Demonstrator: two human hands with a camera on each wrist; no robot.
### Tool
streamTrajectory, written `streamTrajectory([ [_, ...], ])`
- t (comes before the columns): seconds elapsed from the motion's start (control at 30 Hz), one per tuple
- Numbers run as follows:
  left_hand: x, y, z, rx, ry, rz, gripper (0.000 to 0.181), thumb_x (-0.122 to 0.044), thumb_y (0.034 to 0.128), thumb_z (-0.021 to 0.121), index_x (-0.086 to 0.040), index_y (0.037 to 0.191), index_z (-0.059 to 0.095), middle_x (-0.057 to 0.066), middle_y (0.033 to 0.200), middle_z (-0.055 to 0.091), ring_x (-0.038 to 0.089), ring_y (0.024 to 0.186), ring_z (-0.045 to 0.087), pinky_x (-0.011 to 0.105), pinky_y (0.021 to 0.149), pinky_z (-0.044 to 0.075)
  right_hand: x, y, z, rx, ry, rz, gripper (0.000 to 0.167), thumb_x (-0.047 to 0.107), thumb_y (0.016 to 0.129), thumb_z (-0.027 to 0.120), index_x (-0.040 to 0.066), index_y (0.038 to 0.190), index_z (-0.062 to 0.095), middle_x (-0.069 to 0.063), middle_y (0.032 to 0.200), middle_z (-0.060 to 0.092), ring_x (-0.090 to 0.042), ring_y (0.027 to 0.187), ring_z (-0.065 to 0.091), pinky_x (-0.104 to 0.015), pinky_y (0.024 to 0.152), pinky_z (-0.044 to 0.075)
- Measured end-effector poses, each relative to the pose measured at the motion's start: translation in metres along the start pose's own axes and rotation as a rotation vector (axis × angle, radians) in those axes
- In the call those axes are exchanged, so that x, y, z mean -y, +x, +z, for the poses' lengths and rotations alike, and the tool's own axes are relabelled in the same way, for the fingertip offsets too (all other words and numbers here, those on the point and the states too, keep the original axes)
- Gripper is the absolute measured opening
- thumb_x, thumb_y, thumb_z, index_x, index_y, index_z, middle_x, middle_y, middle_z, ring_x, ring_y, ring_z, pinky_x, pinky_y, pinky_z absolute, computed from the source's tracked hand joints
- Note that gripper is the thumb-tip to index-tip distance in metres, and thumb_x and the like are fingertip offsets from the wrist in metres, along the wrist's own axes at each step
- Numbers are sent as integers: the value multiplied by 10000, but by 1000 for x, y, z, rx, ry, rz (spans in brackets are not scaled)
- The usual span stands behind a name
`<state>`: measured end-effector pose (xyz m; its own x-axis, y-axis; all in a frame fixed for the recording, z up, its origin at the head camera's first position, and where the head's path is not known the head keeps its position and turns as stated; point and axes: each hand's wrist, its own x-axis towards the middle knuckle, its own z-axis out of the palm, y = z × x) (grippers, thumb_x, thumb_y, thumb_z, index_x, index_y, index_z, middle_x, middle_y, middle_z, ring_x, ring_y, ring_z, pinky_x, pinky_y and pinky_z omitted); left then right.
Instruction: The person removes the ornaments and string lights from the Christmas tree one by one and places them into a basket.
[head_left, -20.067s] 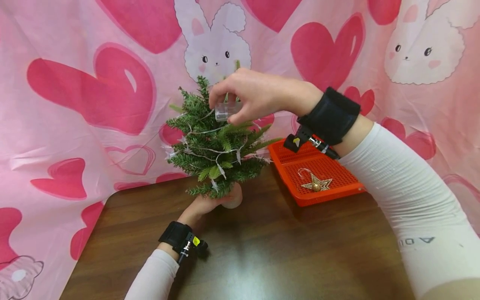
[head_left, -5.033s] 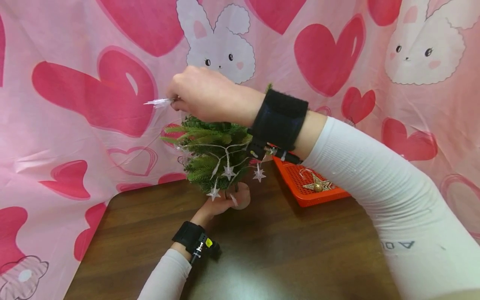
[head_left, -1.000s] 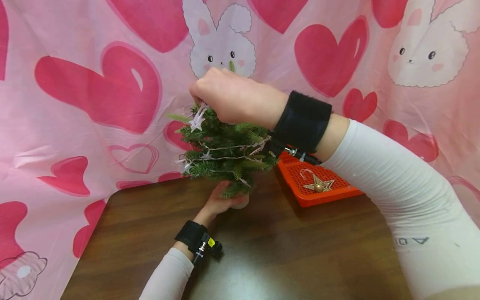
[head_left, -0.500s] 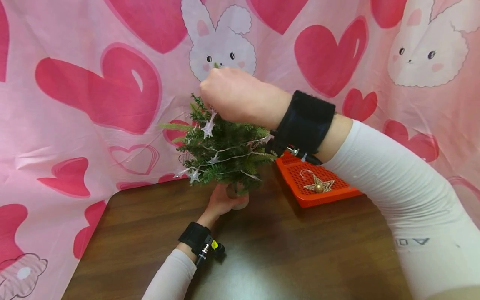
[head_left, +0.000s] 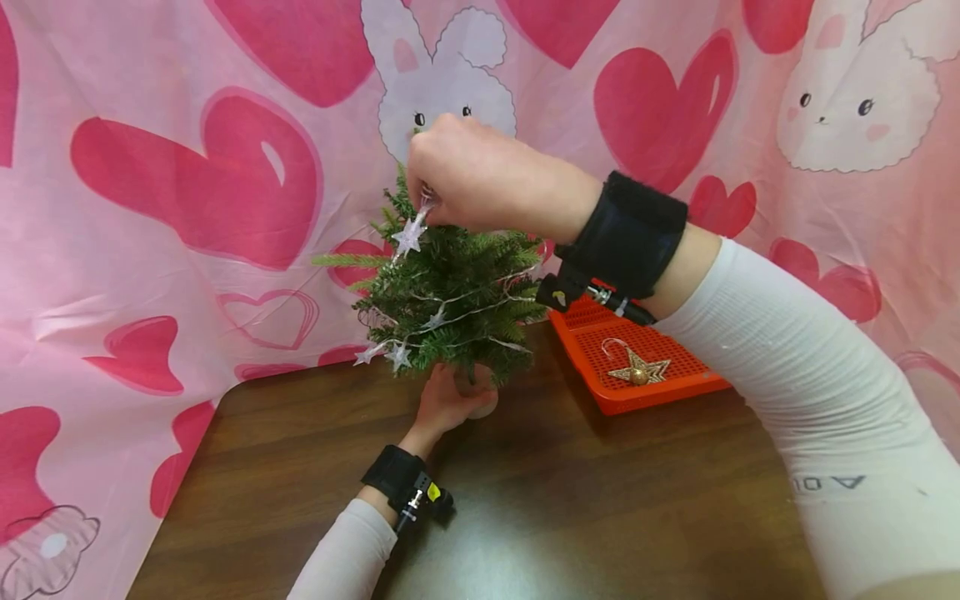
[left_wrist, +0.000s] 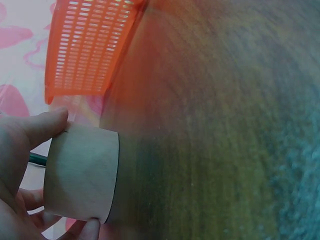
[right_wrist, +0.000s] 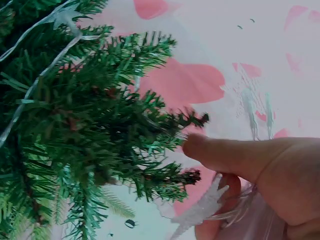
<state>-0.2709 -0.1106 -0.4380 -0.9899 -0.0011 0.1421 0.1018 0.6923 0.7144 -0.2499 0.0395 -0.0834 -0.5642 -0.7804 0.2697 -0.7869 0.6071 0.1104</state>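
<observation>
Toward the far edge of the brown wooden desk (head_left: 600,492), a small green artificial tree (head_left: 461,287) stands roughly upright, with a string of star lights (head_left: 408,237) about its branches. The thin wire crosses the foliage in several runs, and a few clear stars hang low on the side at the left of the head view. The tree's stem rises from a pale, smooth cylindrical base (left_wrist: 82,172). Round this base the left hand (head_left: 444,402) has its grip, thumb on one side and fingers on the other.

High on the tree, near the top, the right hand (head_left: 483,173) has its grip closed on the string of star lights: wire shows at the thumb tip beside a branch end, and loose wire and a clear star lie by the fingers beneath.

To the right of the tree, apart from it, an orange perforated basket (head_left: 663,396) rests on the desk. A gold star ornament (head_left: 640,367) lies in it, with a pale hook beside it.

Black straps circle both wrists, and white sleeves cover the forearms. Behind everything hangs a pink cloth (head_left: 187,50) printed with hearts and white rabbits.
</observation>
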Motion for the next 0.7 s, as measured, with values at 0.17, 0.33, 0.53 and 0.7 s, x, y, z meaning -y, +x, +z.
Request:
streamTrajectory([
  [0.17, 0, -1, 0, -2, 3, -2, 812, -468, 769, 810, -43, 1390, 507, 185, 1365, 508, 407, 1228, 536, 554, 987, 461, -3, 0, 2, -12, 29, -33, 111, 77, 903, 662, 83, 931, 769, -62, 1001, 717, -209, 961, 616, -373, 848, 508],
  [0.33, 1, 0, 0, -3, 17, 4, 842, -486, 769, 803, -27, 1401, 489, 204, 1384, 506, 412, 1239, 533, 562, 991, 458, -2, 0, 0, -17, 50, -62, 126, 59, 896, 647, 84, 912, 770, -60, 946, 721, -210, 904, 586, -355, 803, 466],
  [0.53, 1, 1, 1, -6, 39, 5, 834, -479, 771, 801, -24, 1398, 493, 203, 1376, 515, 406, 1237, 536, 554, 995, 459, 3, 0, 5, -125, 76, -16, 141, 84, 931, 637, 102, 971, 770, -61, 1007, 709, -214, 982, 595, -378, 852, 501],
  [0.7, 2, 1, 1, 3, 26, 17, 859, -460, 775, 799, -39, 1440, 454, 210, 1428, 484, 422, 1274, 514, 573, 1014, 444, 6, 0, 4, -194, 104, 25, 173, 55, 942, 587, 107, 962, 751, -32, 992, 713, -177, 943, 589, -329, 815, 467],
])
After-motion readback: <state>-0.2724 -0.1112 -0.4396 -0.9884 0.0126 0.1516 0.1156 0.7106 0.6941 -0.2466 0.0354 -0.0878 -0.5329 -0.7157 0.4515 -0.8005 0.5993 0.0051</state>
